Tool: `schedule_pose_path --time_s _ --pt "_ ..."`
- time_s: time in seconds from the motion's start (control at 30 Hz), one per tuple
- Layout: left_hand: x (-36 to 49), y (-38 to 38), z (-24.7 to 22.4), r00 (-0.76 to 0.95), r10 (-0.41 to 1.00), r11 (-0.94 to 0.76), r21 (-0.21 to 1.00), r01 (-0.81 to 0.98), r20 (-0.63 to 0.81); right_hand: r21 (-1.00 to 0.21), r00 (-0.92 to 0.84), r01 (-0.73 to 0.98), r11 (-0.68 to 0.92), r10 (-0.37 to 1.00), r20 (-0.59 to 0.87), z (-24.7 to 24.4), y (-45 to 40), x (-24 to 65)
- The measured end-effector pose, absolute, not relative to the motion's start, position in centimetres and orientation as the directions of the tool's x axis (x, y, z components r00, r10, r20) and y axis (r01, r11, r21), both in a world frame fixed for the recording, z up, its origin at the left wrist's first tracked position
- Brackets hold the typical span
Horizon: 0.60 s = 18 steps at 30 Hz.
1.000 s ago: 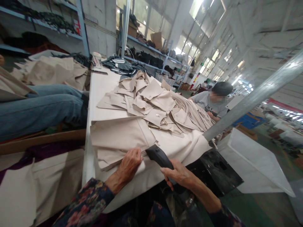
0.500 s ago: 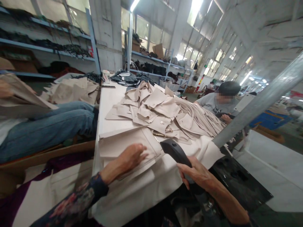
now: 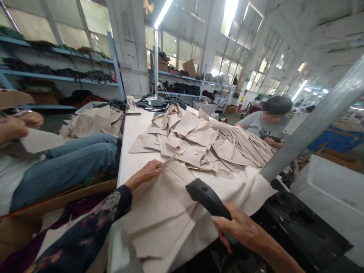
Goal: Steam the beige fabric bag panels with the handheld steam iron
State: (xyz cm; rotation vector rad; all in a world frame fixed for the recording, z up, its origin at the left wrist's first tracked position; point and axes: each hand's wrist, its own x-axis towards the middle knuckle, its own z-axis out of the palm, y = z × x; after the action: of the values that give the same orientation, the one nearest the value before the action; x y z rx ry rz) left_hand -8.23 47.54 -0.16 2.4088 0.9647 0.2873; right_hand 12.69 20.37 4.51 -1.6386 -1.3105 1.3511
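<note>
My left hand point(image 3: 149, 171) is closed on the upper edge of a beige fabric piece point(image 3: 163, 212), which hangs in folds over the table's front part. My right hand point(image 3: 236, 223) is wrapped round the handle of a black handheld tool point(image 3: 209, 195). The tool's wide flat head rests on or just over the fabric, near a pale flat strip along its upper edge; whether they touch is not clear. Beyond both hands lies a heap of beige fabric pieces point(image 3: 189, 132), some with small metal fittings.
A slanted metal pole point(image 3: 313, 113) crosses the right side, near a white bin point(image 3: 335, 197). One person in jeans point(image 3: 71, 163) sits at the left; another point(image 3: 273, 117) is behind the heap. An open cardboard box point(image 3: 17, 235) stands at the lower left.
My left hand has gone from lying loosely over the fabric to gripping its edge further up, and the fabric is now lifted and folded. The tool has shifted slightly left and down.
</note>
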Motion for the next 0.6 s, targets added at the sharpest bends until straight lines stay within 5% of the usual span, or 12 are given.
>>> schedule_pose_path --time_s 0.07,0.17,0.33,0.6 --pt "-9.4 46.1 0.8 0.758 0.648 -0.491 0.719 0.493 -0.077 -0.911 -0.049 0.282 -0.303 0.943 -0.329 4.7 20.7 12.3" --pt "-10.8 43.7 1.3 0.780 0.592 -0.086 0.946 0.312 -0.203 -0.925 -0.107 0.271 -0.265 0.947 -0.303 5.0 21.1 11.3" --pt "-12.0 40.1 0.9 0.785 0.572 0.248 0.962 0.110 -0.238 -0.924 -0.150 0.232 -0.303 0.928 -0.342 5.8 21.1 9.8" --pt "-12.0 36.1 0.5 0.827 0.545 0.297 0.954 -0.032 -0.142 -0.908 -0.156 0.264 -0.325 0.915 -0.373 6.5 20.3 8.3"
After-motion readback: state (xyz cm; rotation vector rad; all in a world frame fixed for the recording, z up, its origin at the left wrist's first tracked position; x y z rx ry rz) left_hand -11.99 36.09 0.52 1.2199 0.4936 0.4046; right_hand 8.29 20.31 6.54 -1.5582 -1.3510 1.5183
